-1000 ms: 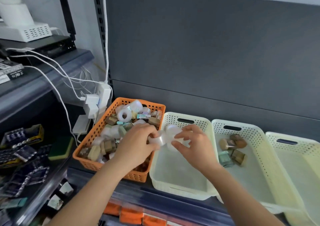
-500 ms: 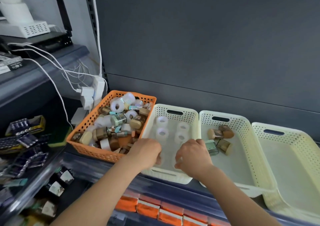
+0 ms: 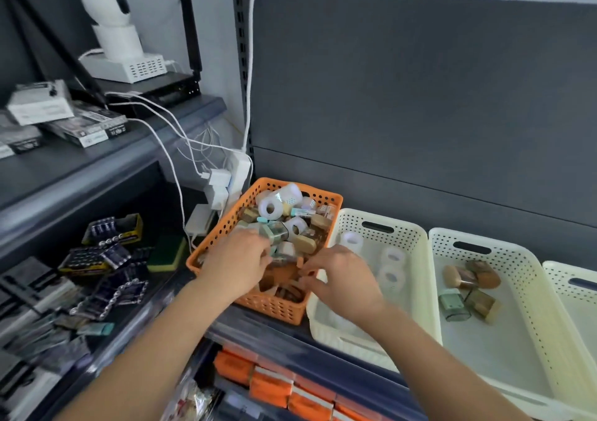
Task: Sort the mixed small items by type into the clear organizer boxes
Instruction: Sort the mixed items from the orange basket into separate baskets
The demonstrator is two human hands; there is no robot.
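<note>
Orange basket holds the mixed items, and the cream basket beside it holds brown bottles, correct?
No. The head view shows the cream basket beside the orange basket holding white tape rolls; the brown bottles sit in the second cream basket. The mixed items part is right.

1. I'm looking at one dark grey shelf (image 3: 265,327). Its back edge meets a grey panel (image 3: 420,113).
2. Four baskets stand directly on it, in a row from left to right, their long sides running from back to front.
3. At the shelf's left end sits the orange basket (image 3: 274,307), turned slightly askew.
4. Just right of it stands the first cream basket (image 3: 381,223). I cannot tell whether their walls touch.
5. The second cream basket (image 3: 517,259) stands against the first, side by side.
6. The third cream basket (image 3: 568,275) is at the right end, cut off by my view's edge.
7. A bare strip of shelf shows along the front edge, before the orange basket.
</note>
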